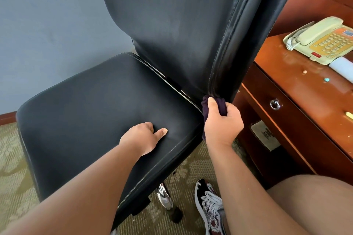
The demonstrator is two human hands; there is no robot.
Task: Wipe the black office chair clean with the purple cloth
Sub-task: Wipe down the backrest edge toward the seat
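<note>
The black office chair (99, 105) fills the middle of the view, with its tall backrest (181, 25) rising to the top edge. My right hand (222, 124) grips the bunched purple cloth (206, 107) and holds it against the bottom of the backrest's right side edge, where backrest and seat meet. My left hand (143, 136) rests on the seat near its front right part, fingers curled under and thumb stretched out on the leather. It holds nothing.
A reddish wooden desk (298, 89) stands right of the chair, with a cream telephone (322, 40) on top and a drawer with a ring pull (275, 104). My patterned shoe (209, 206) and the chrome chair base (165, 195) are on the patterned carpet (13, 168). A grey-blue wall is behind.
</note>
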